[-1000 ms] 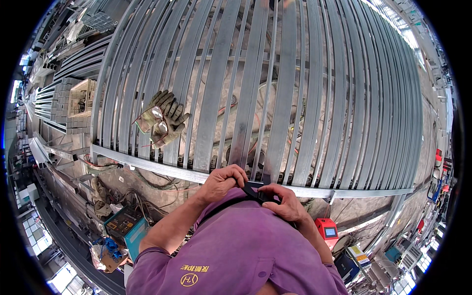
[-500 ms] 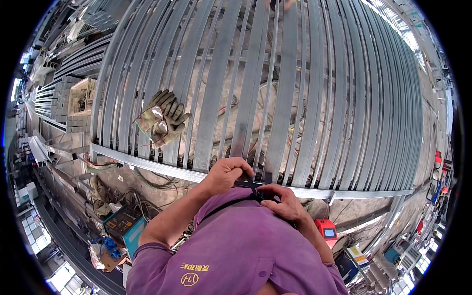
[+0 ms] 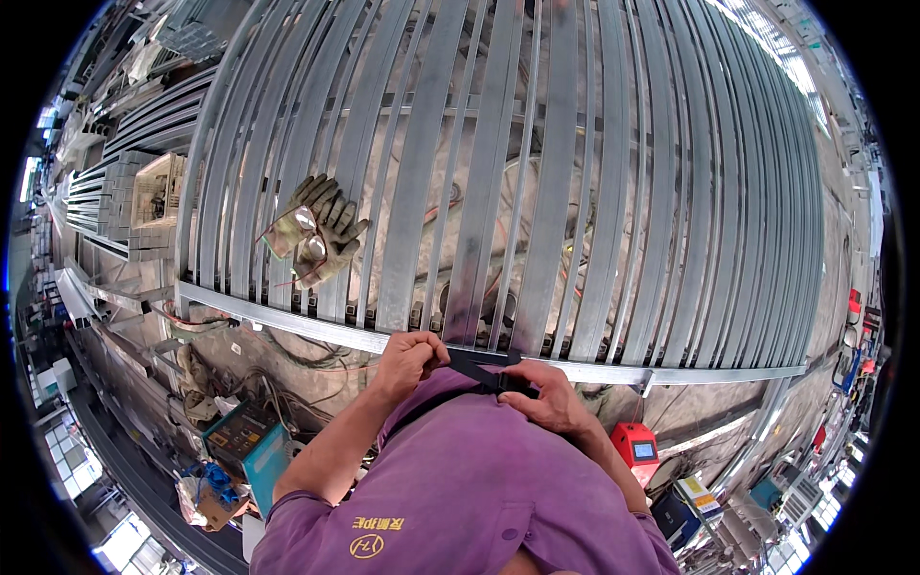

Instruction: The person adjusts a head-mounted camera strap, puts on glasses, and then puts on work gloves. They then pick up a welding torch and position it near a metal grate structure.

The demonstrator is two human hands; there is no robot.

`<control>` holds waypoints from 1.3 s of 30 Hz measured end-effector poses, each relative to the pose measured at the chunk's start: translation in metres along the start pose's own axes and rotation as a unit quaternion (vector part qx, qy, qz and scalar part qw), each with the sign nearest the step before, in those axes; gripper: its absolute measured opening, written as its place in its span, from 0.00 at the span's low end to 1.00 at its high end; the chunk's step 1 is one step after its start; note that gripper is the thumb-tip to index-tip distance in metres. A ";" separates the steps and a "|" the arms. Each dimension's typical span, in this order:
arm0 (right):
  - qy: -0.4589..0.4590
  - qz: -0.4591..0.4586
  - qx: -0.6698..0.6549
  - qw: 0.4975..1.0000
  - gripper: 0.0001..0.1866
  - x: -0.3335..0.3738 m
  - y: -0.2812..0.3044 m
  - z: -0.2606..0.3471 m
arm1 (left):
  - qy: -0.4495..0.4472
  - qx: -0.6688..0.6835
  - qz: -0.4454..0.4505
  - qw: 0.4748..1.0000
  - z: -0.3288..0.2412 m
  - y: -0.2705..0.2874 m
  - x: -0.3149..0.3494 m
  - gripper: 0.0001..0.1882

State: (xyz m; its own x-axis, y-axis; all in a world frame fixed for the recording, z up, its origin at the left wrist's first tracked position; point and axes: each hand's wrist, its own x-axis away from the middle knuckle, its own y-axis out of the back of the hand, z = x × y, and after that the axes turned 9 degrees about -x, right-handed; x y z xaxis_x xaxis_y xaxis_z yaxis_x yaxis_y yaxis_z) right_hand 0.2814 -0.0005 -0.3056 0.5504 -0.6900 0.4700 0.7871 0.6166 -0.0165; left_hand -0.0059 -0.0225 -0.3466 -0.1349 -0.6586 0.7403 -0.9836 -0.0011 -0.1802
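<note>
A black strap (image 3: 470,367) runs around the waist of my purple shirt. My left hand (image 3: 408,364) is closed in a pinch on a length of this strap and holds it taut out to the left. My right hand (image 3: 550,397) grips the dark buckle (image 3: 508,384) at the middle of the strap, thumb and fingers closed around it. A short end of the strap sticks up above the buckle. Beyond my hands, a pair of dirty work gloves (image 3: 337,228) lies on the metal bars, and clear glasses (image 3: 309,222) rest on them.
A wide rack of long grey metal bars (image 3: 422,192) fills the space ahead, with a front rail (image 3: 287,321) just beyond my hands. A teal machine (image 3: 251,436) stands at lower left near cables. A red box with a screen (image 3: 635,448) is at right. A crate (image 3: 158,187) sits far left.
My left hand has moved left and slightly down, drawing the strap out from the buckle. My right hand stays at the buckle. The gloves and glasses have not moved.
</note>
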 end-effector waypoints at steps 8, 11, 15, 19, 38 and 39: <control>0.022 -0.003 0.015 1.000 0.21 0.005 -0.003 0.001 | 0.009 0.010 -0.003 1.000 0.009 0.004 0.009 0.12; 0.037 0.004 0.027 0.999 0.21 0.006 -0.002 0.004 | 0.010 0.003 -0.003 1.000 0.011 0.005 0.010 0.13; 0.006 0.001 0.008 1.000 0.21 0.008 -0.002 0.001 | -0.012 -0.053 0.049 0.997 0.005 0.013 0.004 0.13; -0.047 0.038 -0.037 0.997 0.26 0.008 0.007 0.005 | -0.049 -0.086 0.123 0.987 -0.008 0.018 -0.009 0.15; -0.111 0.022 -0.120 0.986 0.26 0.014 0.024 -0.007 | -0.027 -0.086 0.142 0.986 -0.043 0.017 -0.009 0.11; -0.113 0.021 -0.113 0.987 0.25 0.011 0.023 -0.006 | -0.027 -0.092 0.136 0.986 -0.046 0.016 -0.006 0.11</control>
State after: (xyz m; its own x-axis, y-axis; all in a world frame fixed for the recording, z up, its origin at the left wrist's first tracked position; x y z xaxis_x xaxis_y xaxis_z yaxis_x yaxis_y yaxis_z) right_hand 0.3076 0.0040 -0.3066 0.5274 -0.5477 0.6496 0.8210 0.5253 -0.2237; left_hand -0.0261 0.0165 -0.3240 -0.3957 -0.6542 0.6445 -0.9174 0.3146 -0.2439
